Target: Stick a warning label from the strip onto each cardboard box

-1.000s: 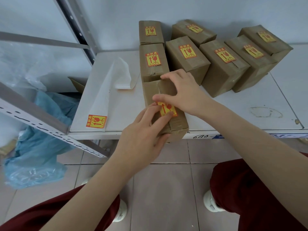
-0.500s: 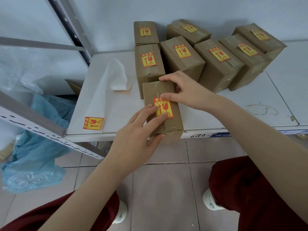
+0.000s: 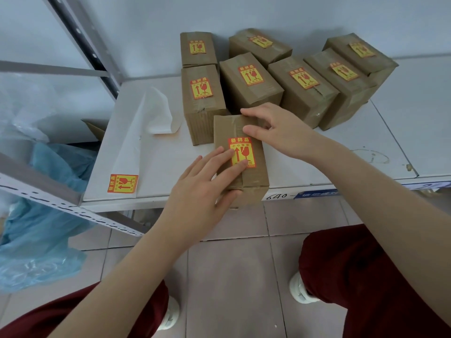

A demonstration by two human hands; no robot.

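Right hand [image 3: 280, 132] is off the label [image 3: 244, 148] now (fingers loose on the mid-frame box [image 3: 253, 181]), left hand [image 3: 197, 193] presses it flat-fingered; all 8 labelled.

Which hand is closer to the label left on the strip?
Left. The left hand presses the sticker on the front box, just right of the strip label. The right hand rests on that box's far end, farther right.
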